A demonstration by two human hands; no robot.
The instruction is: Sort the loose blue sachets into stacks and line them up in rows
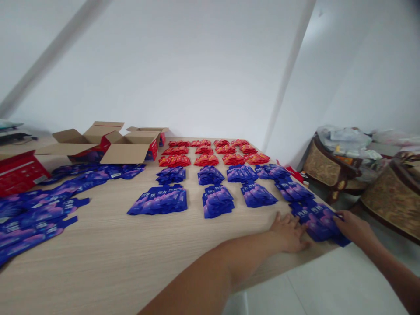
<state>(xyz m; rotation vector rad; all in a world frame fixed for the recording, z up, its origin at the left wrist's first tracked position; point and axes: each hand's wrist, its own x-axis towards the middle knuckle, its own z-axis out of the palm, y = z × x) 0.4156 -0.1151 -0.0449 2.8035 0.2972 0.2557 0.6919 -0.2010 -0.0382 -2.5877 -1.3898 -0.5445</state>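
- With the left hand (288,232), leaning palm-down on the table (170,262), open, fingers spread, holding nothing, just beside the near-right pile of blue pouches (316,222).
- With the right hand (352,227), touching the right edge of that same pile, fingers drawn in; too small to tell whether pinching or only touching.
- At the table's right edge, near its corner, lying flat and overlapping: that pile.
- Beyond and to the left, in rows: more blue piles (218,201), then red packets (206,160) toward the wall (197,65).
- Along the table's left side, spread in overlapping strips: blue packaging (46,214).
- Behind that packaging, standing with flaps open: cardboard boxes (129,146).
- Right of the table, on the floor (323,280): patterned chairs (323,164), with plastic bags (344,140) on top.
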